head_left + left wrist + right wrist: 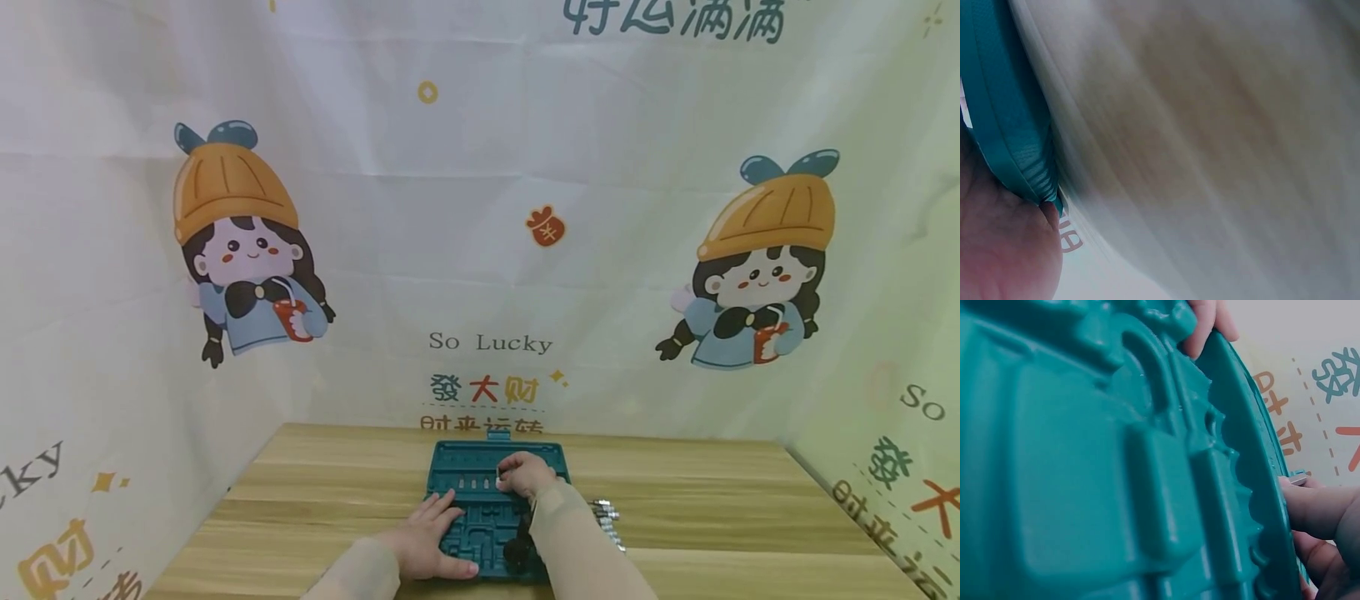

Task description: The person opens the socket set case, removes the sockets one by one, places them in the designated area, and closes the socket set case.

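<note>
Mid-bench sits the teal case [487, 508]. Right hand [525, 475] is at its far row, fingers pinching a small metal bit [498, 481]; left hand [427, 537] lies flat on the near-left edge, fingers relaxed.

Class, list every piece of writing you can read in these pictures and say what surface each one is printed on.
"So Lucky": on the backdrop cloth, centre, above the table.
"發大财": on the same cloth, just below it.
"好运滴滴": top of the cloth, partly cut off.
Line under "發大财": half hidden by the table edge, unreadable.
Side panels: only fragments, "cky" left, "So" right.
Teal tool case: no readable text.
</note>
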`<state>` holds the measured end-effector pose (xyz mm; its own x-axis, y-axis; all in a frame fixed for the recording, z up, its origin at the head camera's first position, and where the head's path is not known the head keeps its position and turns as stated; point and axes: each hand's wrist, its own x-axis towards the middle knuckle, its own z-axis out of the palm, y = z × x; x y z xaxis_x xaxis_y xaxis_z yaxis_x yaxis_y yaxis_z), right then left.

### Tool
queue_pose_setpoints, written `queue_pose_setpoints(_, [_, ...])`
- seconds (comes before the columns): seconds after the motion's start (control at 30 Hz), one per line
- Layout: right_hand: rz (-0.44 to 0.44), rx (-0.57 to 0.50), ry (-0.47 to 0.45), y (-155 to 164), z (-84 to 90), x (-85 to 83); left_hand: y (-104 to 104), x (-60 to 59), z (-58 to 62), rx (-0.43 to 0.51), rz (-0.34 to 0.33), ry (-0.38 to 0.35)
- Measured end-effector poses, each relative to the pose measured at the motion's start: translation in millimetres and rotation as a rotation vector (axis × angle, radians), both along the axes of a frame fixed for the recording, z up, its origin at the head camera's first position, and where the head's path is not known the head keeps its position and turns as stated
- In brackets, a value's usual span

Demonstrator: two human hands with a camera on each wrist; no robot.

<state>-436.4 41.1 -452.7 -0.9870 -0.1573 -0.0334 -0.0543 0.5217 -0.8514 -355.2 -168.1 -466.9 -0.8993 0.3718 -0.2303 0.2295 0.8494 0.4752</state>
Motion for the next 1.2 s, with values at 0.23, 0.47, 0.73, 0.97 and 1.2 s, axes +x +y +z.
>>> queue_pose_setpoints(0.23, [-0.052, 0.007, -0.003, -1, -2.4, 1.2, 3, 6.4, 5.4, -0.005, 0.001, 0.026])
queue_pose_setpoints(0.47, [-0.069, 0.14, -0.025, -1, 1.1, 5.9, 2, 6.9, 4.8, 0.002, -0.004, 0.026])
queue_pose_setpoints(0.73, [-0.103, 0.132, -0.057, -2, 2.8, 7.2, 2, 5.7, 5.7, -0.003, -0.013, 0.03])
queue_pose_setpoints(0.97, [-0.084, 0.092, -0.047, -2, 6.8, 10.5, 1, 5.9, 5.4, -0.01, -0.01, 0.03])
queue_pose_setpoints(1.2, [-0.097, 0.076, 0.008, -1, -2.6, 5.5, 0, 3.6, 3.2, -0.01, -0.003, 0.022])
